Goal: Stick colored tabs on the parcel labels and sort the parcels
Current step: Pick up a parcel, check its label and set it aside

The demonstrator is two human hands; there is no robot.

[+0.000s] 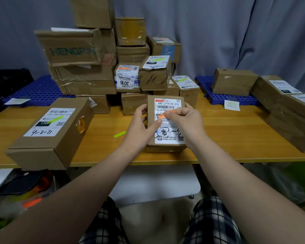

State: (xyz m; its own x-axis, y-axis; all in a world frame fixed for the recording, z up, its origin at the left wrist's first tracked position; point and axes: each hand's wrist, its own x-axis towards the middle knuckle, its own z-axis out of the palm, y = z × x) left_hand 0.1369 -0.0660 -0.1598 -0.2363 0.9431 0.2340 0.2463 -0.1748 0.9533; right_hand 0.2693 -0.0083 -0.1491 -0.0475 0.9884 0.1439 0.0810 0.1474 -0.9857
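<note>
Over the parcel point(169, 132), right hand point(185, 120) pinches an orange tab point(163, 114); left hand point(141, 124) grips its side.

Two blue pallets point(40, 90) point(224, 97) lay along the table's point(218, 138) back edge, with one white sheet point(16, 101) point(231, 105) at the front of each. Three parcels point(234, 81) point(275, 90) point(296, 124) stood by the right edge, one front-left parcel point(51, 132) at that corner, one middle parcel point(165, 147), and at least a dozen in the rear heap point(84, 78). One loose green tab point(120, 134) lay on the table and one orange tab point(163, 114) on the middle parcel's label.
</note>
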